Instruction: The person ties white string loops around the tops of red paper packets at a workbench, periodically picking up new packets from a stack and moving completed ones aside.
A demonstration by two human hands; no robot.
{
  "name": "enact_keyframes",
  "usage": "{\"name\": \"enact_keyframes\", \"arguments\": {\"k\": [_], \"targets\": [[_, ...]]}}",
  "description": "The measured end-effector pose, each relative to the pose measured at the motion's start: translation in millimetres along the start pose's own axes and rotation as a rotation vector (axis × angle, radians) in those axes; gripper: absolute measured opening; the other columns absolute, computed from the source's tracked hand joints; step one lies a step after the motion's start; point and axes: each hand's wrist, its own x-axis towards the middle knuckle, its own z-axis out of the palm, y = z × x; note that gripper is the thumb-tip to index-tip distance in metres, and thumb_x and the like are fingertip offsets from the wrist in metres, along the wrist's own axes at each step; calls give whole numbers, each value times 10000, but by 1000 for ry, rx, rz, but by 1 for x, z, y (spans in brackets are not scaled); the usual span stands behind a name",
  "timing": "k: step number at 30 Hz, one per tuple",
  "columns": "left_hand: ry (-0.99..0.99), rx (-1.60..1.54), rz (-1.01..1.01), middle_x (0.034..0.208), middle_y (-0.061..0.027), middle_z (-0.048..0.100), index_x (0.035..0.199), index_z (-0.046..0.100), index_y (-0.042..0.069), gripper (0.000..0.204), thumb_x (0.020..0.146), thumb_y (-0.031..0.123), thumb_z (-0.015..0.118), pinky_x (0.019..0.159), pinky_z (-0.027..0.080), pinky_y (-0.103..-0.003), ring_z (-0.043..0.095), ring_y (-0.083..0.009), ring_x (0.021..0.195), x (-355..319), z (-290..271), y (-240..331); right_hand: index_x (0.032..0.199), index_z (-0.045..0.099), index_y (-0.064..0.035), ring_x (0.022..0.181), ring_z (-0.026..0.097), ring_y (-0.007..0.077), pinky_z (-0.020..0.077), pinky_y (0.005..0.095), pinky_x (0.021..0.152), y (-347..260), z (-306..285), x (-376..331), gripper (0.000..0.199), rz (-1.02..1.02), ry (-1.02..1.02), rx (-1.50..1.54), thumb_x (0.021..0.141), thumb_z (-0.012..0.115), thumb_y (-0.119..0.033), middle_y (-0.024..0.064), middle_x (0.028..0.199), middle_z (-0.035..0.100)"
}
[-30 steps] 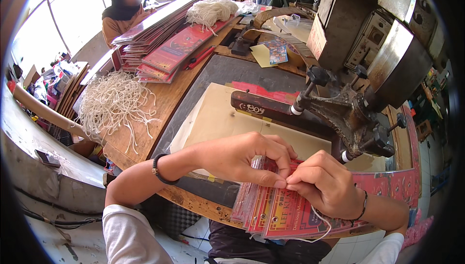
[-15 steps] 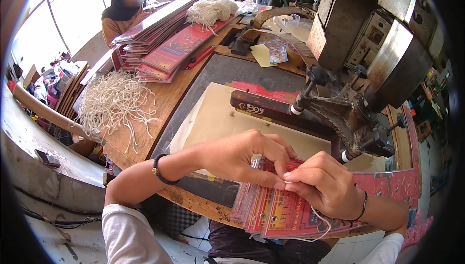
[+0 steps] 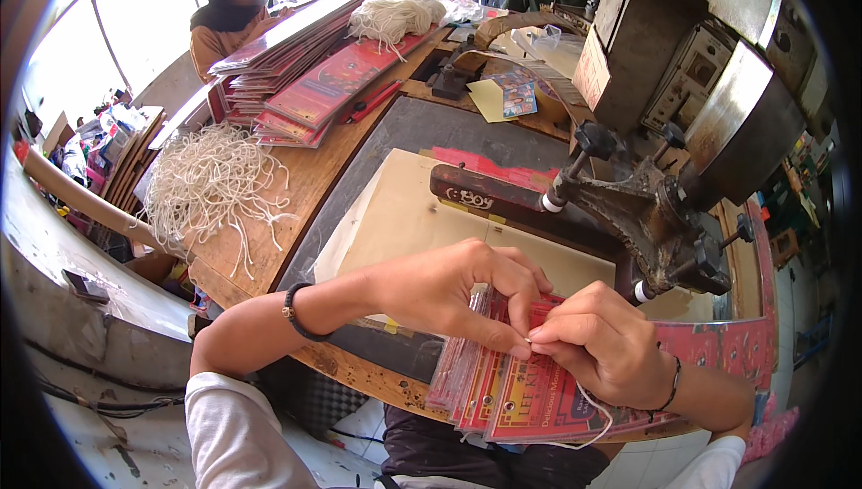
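Over a bundle of red printed plastic sheets (image 3: 525, 404) at the table's front edge, my two hands meet fingertip to fingertip. My left hand (image 3: 458, 300) reaches in from the left, its thumb and index finger pinched at a white string (image 3: 597, 426). Pressed against them, the thumb and index finger of my right hand (image 3: 606, 345) grip the same string. Only a tiny bit of it shows between the fingertips. From below my right hand the string loops down across the sheets. The sheets have punched holes near one end and stick out past the edge.
A heap of cut white strings (image 3: 211, 188) lies at the left. Behind it rise stacked red sheets (image 3: 314, 94) topped by a string bundle (image 3: 395, 17). A metal press (image 3: 655, 211) with a dark bar overhangs the cream board (image 3: 404, 211). Two people sit across the table.
Both hands stay almost in place, still pinching the string over the sheets. The fingertips shift very slightly; the sheets stay put.
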Motion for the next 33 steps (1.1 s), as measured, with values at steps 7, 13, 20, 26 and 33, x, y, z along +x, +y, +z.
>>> {"name": "enact_keyframes", "arguments": {"k": [7, 13, 20, 26, 33], "targets": [[27, 26, 25, 860, -72, 715, 795, 725, 67, 192, 745, 176, 876, 976, 443, -440, 555, -343, 1215, 1, 3, -1, 1026, 650, -42, 780, 630, 252, 537, 343, 674, 0, -1, 1, 282, -5, -14, -2, 787, 800, -40, 80, 900, 665], [-54, 21, -70, 1113, -101, 678, 922, 677, 73, 344, 695, 177, 915, 997, 465, -429, 541, -307, 1272, 1, -7, -2, 1027, 641, -28, 776, 635, 261, 537, 349, 677, 1, -2, 0, 248, 51, 4, 38, 818, 772, -16, 89, 888, 674], [-15, -104, -136, 1278, -149, 604, 976, 523, 50, 483, 710, 173, 907, 1046, 448, -402, 520, -262, 1309, -2, -5, -8, 1030, 628, -24, 776, 634, 261, 538, 354, 679, -1, -4, 2, 247, 66, -4, 50, 822, 760, -2, 92, 909, 673], [32, -72, -182, 1274, -169, 624, 957, 462, 51, 524, 711, 179, 906, 1053, 443, -384, 553, -221, 1268, 1, -1, -10, 1035, 624, -19, 769, 630, 261, 532, 356, 666, 1, -6, 1, 246, 97, -8, 67, 825, 747, 15, 94, 909, 666], [107, -195, -198, 1270, -171, 640, 889, 510, 39, 484, 684, 210, 915, 1001, 465, -407, 586, -210, 1200, 0, 2, -16, 1020, 637, -12, 750, 625, 255, 524, 358, 650, 4, -5, -2, 225, 130, 13, 58, 824, 746, 10, 94, 908, 665]]}}
